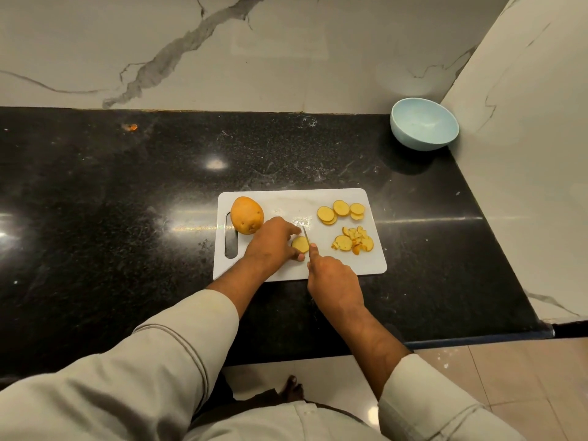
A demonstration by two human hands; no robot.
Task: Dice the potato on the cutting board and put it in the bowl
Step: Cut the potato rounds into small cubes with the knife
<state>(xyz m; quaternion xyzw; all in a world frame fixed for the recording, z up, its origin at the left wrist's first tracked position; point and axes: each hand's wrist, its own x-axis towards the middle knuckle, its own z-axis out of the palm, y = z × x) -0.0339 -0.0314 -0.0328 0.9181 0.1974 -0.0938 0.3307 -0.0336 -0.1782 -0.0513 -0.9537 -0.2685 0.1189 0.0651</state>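
Potato slice (300, 244) pinned on the cutting board (375, 265) for dicing.
Left hand (270, 241) curls fingertips onto it, steadying it just left of the knife (306, 234), which the right hand (334, 286) grips closed; cut slices (340, 211) lie right, bowl (424, 124) well beyond.

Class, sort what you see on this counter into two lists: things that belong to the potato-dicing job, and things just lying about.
Belongs to the job:
cutting board
whole potato
slice being cut
round slices
cut pieces
knife in the right hand
left hand steadying the slice
blue bowl

Lying about:
small orange scrap on the counter
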